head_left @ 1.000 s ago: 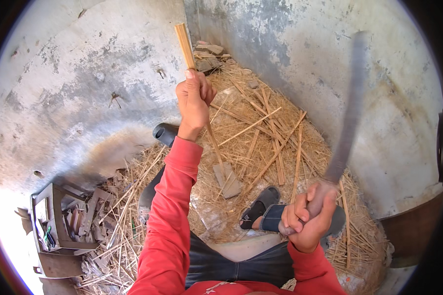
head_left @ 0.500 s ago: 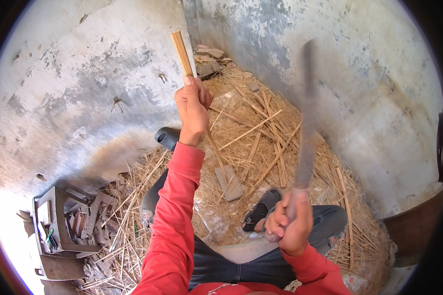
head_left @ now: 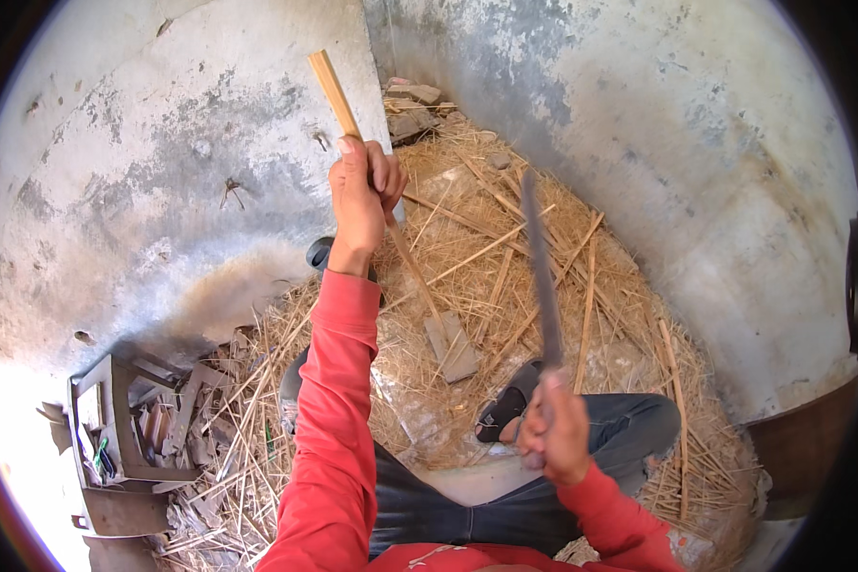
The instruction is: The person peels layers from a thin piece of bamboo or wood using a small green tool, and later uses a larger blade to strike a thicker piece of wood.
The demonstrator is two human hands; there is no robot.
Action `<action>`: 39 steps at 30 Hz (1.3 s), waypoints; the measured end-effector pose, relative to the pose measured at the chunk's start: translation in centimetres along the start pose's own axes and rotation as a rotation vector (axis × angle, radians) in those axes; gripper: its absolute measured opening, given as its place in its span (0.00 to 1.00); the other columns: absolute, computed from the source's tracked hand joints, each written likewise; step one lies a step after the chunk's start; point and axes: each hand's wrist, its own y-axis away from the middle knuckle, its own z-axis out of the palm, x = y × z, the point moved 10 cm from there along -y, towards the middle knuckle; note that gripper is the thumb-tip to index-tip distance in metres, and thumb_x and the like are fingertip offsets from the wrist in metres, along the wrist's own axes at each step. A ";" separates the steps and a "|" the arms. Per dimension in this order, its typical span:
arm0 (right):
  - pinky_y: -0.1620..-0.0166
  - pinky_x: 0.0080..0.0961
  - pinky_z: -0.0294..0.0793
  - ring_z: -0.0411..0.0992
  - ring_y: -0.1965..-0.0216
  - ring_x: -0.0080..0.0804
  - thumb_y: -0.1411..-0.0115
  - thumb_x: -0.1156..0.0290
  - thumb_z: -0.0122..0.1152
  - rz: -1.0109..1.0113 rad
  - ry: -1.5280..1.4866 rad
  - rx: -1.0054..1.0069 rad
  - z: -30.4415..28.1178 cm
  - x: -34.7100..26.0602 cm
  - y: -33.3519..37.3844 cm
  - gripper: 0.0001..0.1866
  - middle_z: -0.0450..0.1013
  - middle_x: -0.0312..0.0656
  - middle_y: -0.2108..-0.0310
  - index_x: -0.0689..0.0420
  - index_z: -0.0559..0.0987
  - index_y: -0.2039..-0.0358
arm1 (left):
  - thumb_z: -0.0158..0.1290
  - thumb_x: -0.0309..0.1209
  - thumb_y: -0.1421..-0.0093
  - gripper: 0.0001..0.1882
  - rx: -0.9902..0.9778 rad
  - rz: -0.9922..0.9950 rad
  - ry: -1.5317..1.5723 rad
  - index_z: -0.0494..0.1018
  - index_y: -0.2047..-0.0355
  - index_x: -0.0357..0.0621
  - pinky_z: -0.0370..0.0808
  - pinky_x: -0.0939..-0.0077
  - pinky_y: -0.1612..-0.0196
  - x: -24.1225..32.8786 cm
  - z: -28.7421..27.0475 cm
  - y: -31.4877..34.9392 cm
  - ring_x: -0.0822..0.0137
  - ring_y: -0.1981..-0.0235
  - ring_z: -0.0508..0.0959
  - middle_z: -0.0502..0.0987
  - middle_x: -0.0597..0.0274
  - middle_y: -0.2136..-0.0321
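Closed around a long split wooden stick [head_left: 332,91], probably bamboo, is my left hand [head_left: 364,195]. The stick's upper end rises above my fist, and its lower end slants down to a flat grey block [head_left: 451,348] on the floor. In my right hand [head_left: 556,429], fingers wrapped about the handle, is a long dark-bladed machete [head_left: 541,267]. Its blade points up and slightly left, apart from the stick, and is a little blurred.
Loose sticks [head_left: 589,291] and shavings [head_left: 467,219] cover the floor. A wooden frame [head_left: 114,419] with scraps stands at the left. Bricks [head_left: 415,105] lie in the corner between two worn walls [head_left: 639,143]. My sandalled foot [head_left: 508,405] is close below the block.
The machete has swung down and leftward, its tip now lower and nearer the stick. My left hand and the stick have shifted slightly up and left in the view.
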 end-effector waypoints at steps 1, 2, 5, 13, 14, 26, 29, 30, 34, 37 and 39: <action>0.83 0.24 0.63 0.59 0.87 0.22 0.26 0.46 0.49 -0.132 -0.051 -0.044 1.1 -2.8 0.1 0.23 0.60 0.34 0.82 0.55 0.67 0.66 | 0.31 0.62 0.25 0.35 0.022 0.020 -0.014 0.53 0.82 0.50 0.47 0.77 0.82 0.2 -0.2 -0.4 0.76 0.86 0.49 0.50 0.73 0.86; 0.83 0.24 0.63 0.59 0.87 0.22 0.26 0.47 0.48 -0.263 -0.103 -0.089 2.0 -5.3 0.4 0.23 0.60 0.34 0.82 0.55 0.67 0.65 | 0.32 0.62 0.25 0.35 0.044 0.041 -0.029 0.54 0.81 0.49 0.47 0.77 0.82 0.2 -0.2 -0.8 0.77 0.86 0.49 0.50 0.73 0.86; 0.83 0.24 0.62 0.59 0.88 0.22 0.25 0.48 0.47 -0.550 -0.235 -0.169 4.0 -8.7 1.8 0.22 0.60 0.34 0.83 0.55 0.67 0.64 | 0.35 0.60 0.25 0.34 0.162 0.094 -0.053 0.54 0.81 0.49 0.46 0.77 0.82 0.1 -1.4 -0.9 0.77 0.86 0.49 0.51 0.73 0.86; 0.82 0.27 0.63 0.58 0.86 0.22 0.27 0.47 0.51 0.343 -0.015 -0.102 3.0 9.0 1.7 0.21 0.60 0.33 0.81 0.53 0.67 0.65 | 0.37 0.57 0.24 0.33 0.264 0.180 -0.181 0.54 0.81 0.49 0.46 0.78 0.85 -0.2 -0.7 -0.2 0.79 0.88 0.49 0.51 0.74 0.87; 0.81 0.27 0.64 0.58 0.86 0.22 0.27 0.47 0.51 0.353 -0.070 -0.028 1.8 9.1 1.4 0.21 0.60 0.33 0.81 0.53 0.67 0.65 | 0.37 0.57 0.24 0.33 0.241 0.146 -0.122 0.53 0.81 0.49 0.46 0.78 0.85 -0.2 -0.9 -0.4 0.79 0.89 0.49 0.51 0.74 0.88; 0.85 0.30 0.62 0.54 0.92 0.23 0.27 0.35 0.39 -0.507 -0.280 -0.147 4.3 -3.6 2.7 0.28 0.55 0.28 0.87 0.51 0.65 0.63 | 0.34 0.58 0.23 0.33 0.050 -0.038 0.058 0.52 0.82 0.51 0.45 0.76 0.85 -1.3 3.8 -0.6 0.78 0.88 0.46 0.49 0.74 0.88; 0.85 0.28 0.62 0.54 0.92 0.22 0.26 0.38 0.41 0.418 -0.002 -0.123 2.6 7.3 3.0 0.27 0.56 0.29 0.86 0.52 0.66 0.64 | 0.34 0.58 0.24 0.33 0.057 -0.049 0.063 0.52 0.82 0.51 0.45 0.76 0.85 -1.6 3.6 -0.3 0.78 0.88 0.45 0.49 0.74 0.88; 0.85 0.27 0.62 0.54 0.92 0.22 0.26 0.39 0.41 0.311 0.020 -0.077 1.6 6.2 2.6 0.27 0.56 0.29 0.86 0.53 0.66 0.64 | 0.34 0.59 0.24 0.33 0.069 -0.035 0.060 0.52 0.82 0.51 0.45 0.76 0.85 -1.4 2.8 -0.4 0.78 0.88 0.45 0.49 0.74 0.88; 0.85 0.22 0.60 0.53 0.92 0.19 0.25 0.41 0.41 -0.167 -0.069 0.044 0.8 -3.7 1.4 0.25 0.56 0.29 0.86 0.52 0.67 0.64 | 0.33 0.59 0.24 0.34 0.096 -0.026 0.024 0.52 0.82 0.51 0.45 0.77 0.85 -0.9 1.7 0.6 0.78 0.88 0.45 0.49 0.75 0.88; 0.86 0.23 0.61 0.53 0.92 0.19 0.24 0.42 0.41 -0.548 -0.408 -0.038 3.1 -10.4 3.5 0.24 0.57 0.29 0.85 0.51 0.67 0.63 | 0.34 0.55 0.23 0.32 0.052 -0.010 0.058 0.54 0.82 0.49 0.49 0.77 0.86 -0.6 2.3 0.3 0.78 0.89 0.49 0.51 0.73 0.88; 0.83 0.25 0.63 0.57 0.90 0.22 0.25 0.43 0.43 -0.693 -0.389 -0.085 4.5 -10.0 4.2 0.23 0.57 0.30 0.85 0.52 0.66 0.64 | 0.34 0.55 0.22 0.32 0.036 0.004 0.048 0.54 0.81 0.49 0.49 0.78 0.86 -0.6 2.5 0.0 0.78 0.89 0.49 0.52 0.73 0.88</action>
